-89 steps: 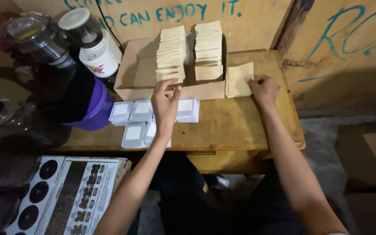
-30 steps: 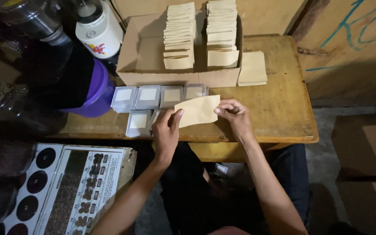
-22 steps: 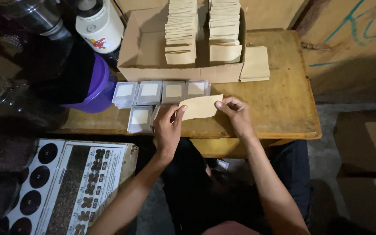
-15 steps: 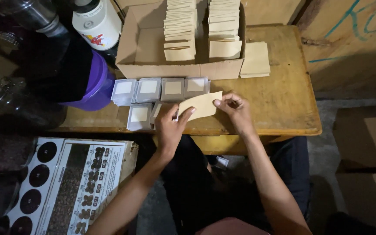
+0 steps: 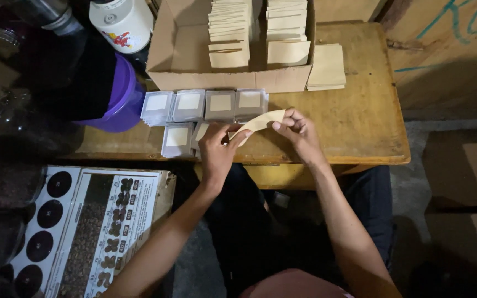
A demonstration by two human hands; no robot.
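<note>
Both my hands hold one small tan paper envelope (image 5: 261,120) above the front of the wooden table (image 5: 371,127). My left hand (image 5: 219,146) pinches its near end and my right hand (image 5: 296,129) grips its far end, so the envelope is tilted nearly edge-on to the camera. Just behind my hands lie several small silver-framed sachets (image 5: 205,105) in two rows. A flat stack of tan envelopes (image 5: 327,67) rests on the table to the right of an open cardboard box (image 5: 183,52) that holds upright rows of tan envelopes (image 5: 258,27).
A purple tub (image 5: 120,99) with dark contents stands at the table's left end, with a white jar (image 5: 121,23) and glass jars behind it. A printed carton (image 5: 92,226) lies on the floor at the lower left. Cardboard boxes (image 5: 470,182) sit at the right.
My right hand took an envelope from the flat stack and brought it to the table's front. My left hand left the sachets and joined it. The envelope has since tilted edge-on.
</note>
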